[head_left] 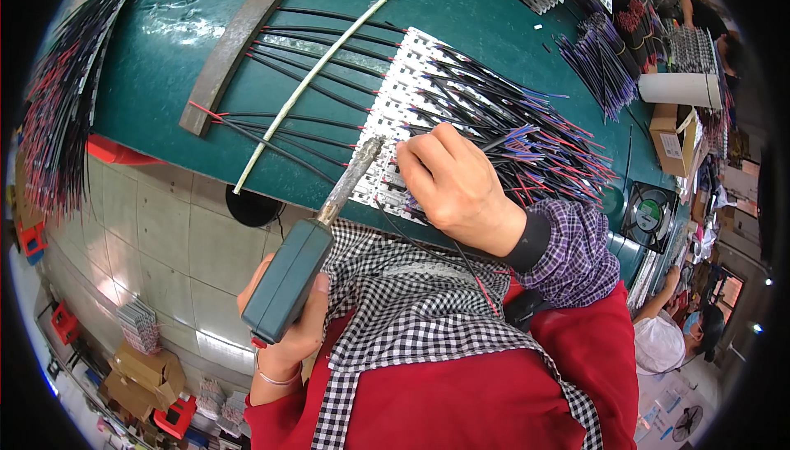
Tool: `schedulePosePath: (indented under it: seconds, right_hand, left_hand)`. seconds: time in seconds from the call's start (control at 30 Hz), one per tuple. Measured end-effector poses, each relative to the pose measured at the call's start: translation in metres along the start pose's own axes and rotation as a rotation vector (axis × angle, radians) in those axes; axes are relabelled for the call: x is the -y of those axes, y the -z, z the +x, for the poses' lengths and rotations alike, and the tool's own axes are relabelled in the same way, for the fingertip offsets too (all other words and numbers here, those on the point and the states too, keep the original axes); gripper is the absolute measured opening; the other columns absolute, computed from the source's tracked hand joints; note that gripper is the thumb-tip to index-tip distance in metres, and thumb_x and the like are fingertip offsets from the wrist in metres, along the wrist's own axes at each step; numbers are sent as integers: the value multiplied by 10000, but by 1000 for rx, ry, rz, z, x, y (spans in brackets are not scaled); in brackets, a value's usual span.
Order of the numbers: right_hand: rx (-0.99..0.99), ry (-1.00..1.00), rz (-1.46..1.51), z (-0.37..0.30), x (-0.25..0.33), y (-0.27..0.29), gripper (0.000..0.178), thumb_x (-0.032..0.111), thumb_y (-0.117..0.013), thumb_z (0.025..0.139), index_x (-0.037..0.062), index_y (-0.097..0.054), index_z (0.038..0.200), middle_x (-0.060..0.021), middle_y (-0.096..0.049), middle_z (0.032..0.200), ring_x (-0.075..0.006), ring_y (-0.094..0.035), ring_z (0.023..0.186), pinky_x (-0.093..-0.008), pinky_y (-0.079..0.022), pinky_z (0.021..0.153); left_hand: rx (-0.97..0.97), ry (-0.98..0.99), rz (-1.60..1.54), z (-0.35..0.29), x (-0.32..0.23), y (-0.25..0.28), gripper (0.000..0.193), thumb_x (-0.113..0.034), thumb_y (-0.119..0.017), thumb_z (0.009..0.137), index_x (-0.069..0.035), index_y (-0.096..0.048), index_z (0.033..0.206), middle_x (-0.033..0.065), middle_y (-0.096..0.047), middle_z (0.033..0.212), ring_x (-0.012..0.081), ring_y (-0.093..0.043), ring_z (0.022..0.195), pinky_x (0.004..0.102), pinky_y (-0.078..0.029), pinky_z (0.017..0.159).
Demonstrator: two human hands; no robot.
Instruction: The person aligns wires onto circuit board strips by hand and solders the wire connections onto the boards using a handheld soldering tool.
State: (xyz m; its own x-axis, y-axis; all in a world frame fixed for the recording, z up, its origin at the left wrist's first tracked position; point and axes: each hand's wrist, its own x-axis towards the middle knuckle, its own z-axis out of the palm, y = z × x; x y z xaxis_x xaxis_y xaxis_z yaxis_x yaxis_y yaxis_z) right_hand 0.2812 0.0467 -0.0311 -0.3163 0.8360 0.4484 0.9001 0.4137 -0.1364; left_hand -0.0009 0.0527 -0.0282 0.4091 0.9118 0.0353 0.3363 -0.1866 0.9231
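Note:
My left hand [306, 327] is wrapped round the teal body of a soldering gun [288, 277]. Its metal barrel points up and to the right, and the tip is over a white panel [387, 113] of small connected boards. Close beside the tip, my right hand [457, 187] is closed in a pinch just above the panel; what lies between its fingertips is hidden. Black wires with red and blue ends [510, 113] fan out from the panel's right side. A loose black wire [473, 273] hangs from below my right hand over the checked apron.
A dark metal bar [239, 55] and a pale rod [313, 80] lie across wires left of the panel. Wired panels [78, 104] hang at the table's left end. Bundled wires [605, 71], a cardboard box [676, 139] and a small fan [650, 213] are at the right.

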Motion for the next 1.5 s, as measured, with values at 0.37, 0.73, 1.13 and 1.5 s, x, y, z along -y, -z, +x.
schedulePosePath:
  seconds: [0.37, 0.73, 1.13, 1.5]
  right_hand:
    - [-55, -102, 99, 5, -1, 29, 456, 61, -678, 755, 26, -711, 1209, -96, -568, 953, -237, -586, 812, -327, -479, 694]
    - [21, -80, 34, -6, 4, 9, 355, 77, -669, 735, -22, -715, 1072, -72, -626, 905, -226, -620, 776, -344, -473, 626]
    - [5, -25, -28, -5, 0, -1, 256, 116, -647, 716, -9, -668, 938, -45, -526, 836, -195, -553, 786, -322, -433, 621]
    - [8, -16, -22, -4, 0, -1, 279, 115, -646, 707, -36, -667, 941, -59, -524, 839, -207, -542, 786, -325, -434, 627]
  left_hand:
    - [-93, -7, -27, -3, 1, -2, 268, 82, -740, 776, 73, -707, 1042, 142, -706, 938, 210, -691, 766, 294, -548, 688]
    - [-50, -65, -16, -1, 4, -7, 261, 100, -733, 754, 71, -707, 1012, 157, -699, 936, 254, -689, 760, 306, -538, 669]
    - [44, -86, 75, -1, 1, -8, 187, 99, -730, 737, 56, -720, 919, 142, -715, 906, 291, -708, 770, 326, -559, 665]
    - [54, -123, 120, 7, -4, -8, 162, 84, -739, 728, 52, -706, 884, 126, -669, 833, 279, -670, 706, 324, -531, 619]
